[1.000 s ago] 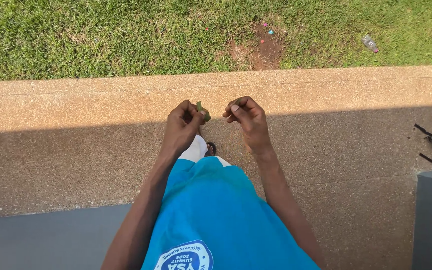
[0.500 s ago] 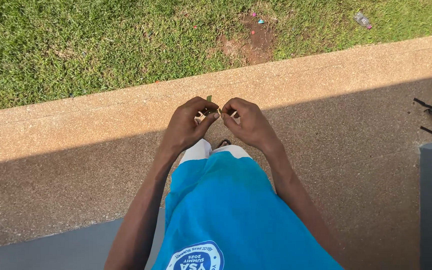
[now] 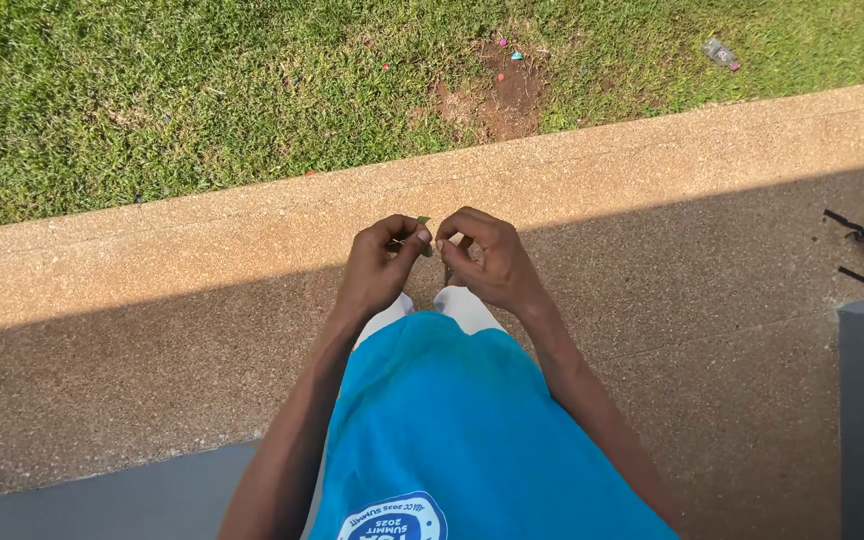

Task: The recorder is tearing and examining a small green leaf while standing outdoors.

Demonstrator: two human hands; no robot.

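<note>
Your left hand (image 3: 380,268) pinched a small green leaf-like scrap (image 3: 424,222) between thumb and forefinger, held out above the pebbled concrete pavement (image 3: 702,260). Your right hand (image 3: 482,258) was curled just beside it, fingertips at the same scrap, though its grip stayed unclear.

Left hand (image 3: 380,268) and right hand (image 3: 484,262) pinch small green piece (image 3: 424,222), possibly leaf, above concrete curb (image 3: 652,160).
</note>
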